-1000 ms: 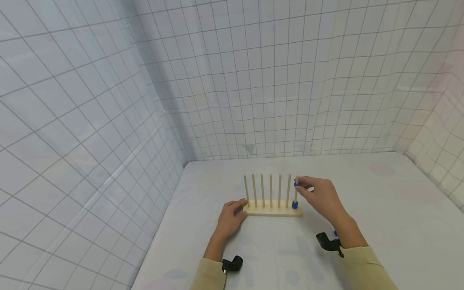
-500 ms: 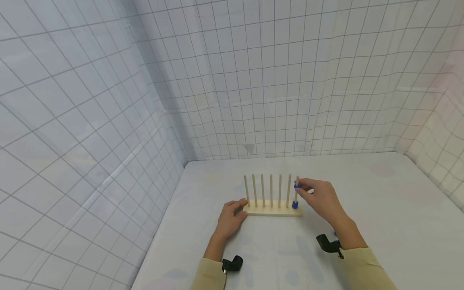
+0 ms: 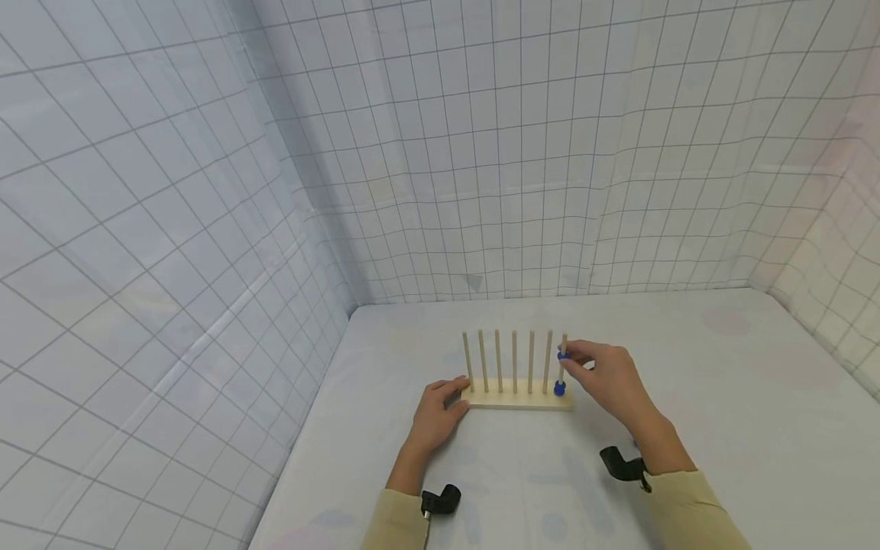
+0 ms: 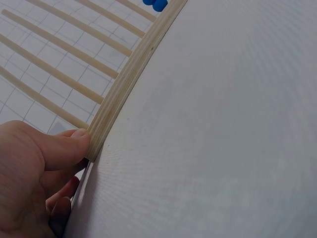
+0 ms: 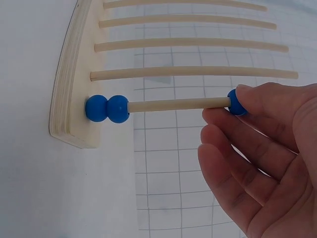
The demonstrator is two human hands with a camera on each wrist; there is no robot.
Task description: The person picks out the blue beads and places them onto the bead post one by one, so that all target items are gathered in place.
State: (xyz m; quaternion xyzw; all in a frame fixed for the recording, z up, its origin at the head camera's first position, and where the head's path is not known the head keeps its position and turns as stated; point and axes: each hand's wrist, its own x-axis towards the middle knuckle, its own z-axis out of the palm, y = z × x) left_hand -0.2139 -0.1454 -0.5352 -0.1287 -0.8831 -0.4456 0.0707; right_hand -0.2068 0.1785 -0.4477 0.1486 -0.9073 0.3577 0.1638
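While gripping the end of a pale rectangular wooden base (image 3: 516, 401) with the left hand (image 3: 435, 416), pinches a round blue bead (image 5: 236, 105) in the right hand (image 3: 609, 376), high on the rightmost wooden rod (image 5: 173, 104); shows 2 blue beads (image 5: 118, 108) seated, 1 seemingly not yet, 6 slender wooden rods (image 5: 193, 71) bare.

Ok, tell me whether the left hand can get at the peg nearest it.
Probably yes: the left hand grips the end of the board right beside that bare peg, and nothing visible stands between them.
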